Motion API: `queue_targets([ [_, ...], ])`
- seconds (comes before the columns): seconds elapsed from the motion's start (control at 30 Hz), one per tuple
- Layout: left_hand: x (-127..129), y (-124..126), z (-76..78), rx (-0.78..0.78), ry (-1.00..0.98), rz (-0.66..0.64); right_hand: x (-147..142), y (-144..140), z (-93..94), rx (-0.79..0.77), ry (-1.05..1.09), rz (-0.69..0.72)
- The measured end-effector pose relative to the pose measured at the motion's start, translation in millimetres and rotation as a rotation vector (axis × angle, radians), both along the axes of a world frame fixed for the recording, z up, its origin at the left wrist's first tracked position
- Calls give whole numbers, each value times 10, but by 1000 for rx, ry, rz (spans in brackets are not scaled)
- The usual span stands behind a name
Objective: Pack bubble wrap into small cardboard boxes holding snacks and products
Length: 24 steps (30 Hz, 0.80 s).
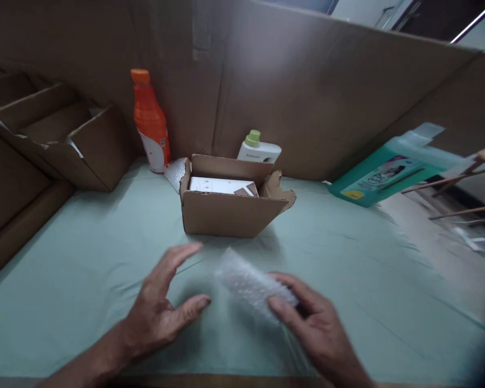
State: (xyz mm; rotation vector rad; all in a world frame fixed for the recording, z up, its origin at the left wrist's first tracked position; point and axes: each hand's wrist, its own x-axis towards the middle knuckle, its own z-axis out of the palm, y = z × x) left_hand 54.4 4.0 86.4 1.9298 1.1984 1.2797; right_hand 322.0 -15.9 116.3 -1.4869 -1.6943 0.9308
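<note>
While the right hand (319, 328) pinches the bubble-wrapped bundle (250, 283) at its near-right end, its long axis runs up-left toward the open-fingered, empty left hand (161, 307).

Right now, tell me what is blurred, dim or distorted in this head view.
Head view: the bubble-wrapped item under the right hand is smeared by motion blur; the left hand casts a soft shadow on the green cloth; the cardboard wall is dim, and its top edge bows from lens distortion; the teal jug and the right margin are soft and stretched.
</note>
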Motion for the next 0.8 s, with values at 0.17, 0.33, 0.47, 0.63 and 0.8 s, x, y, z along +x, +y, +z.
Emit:
queue_targets([
  [0.17,-80,855,400,513,409,196,250,924,882,484,-404,-193],
  [0.33,-36,1127,270,507,466,193,159,1786,1076,335,-1032,-71],
  [0.47,-34,1096,235,522,434,196,-70,2134,994,183,-1192,183],
  [0.63,-29,1123,244,497,401,175,-258,2384,874,-21,-1228,250],
  [0.8,5,1129,232,513,364,180,-167,2413,823,71,-1135,264],
])
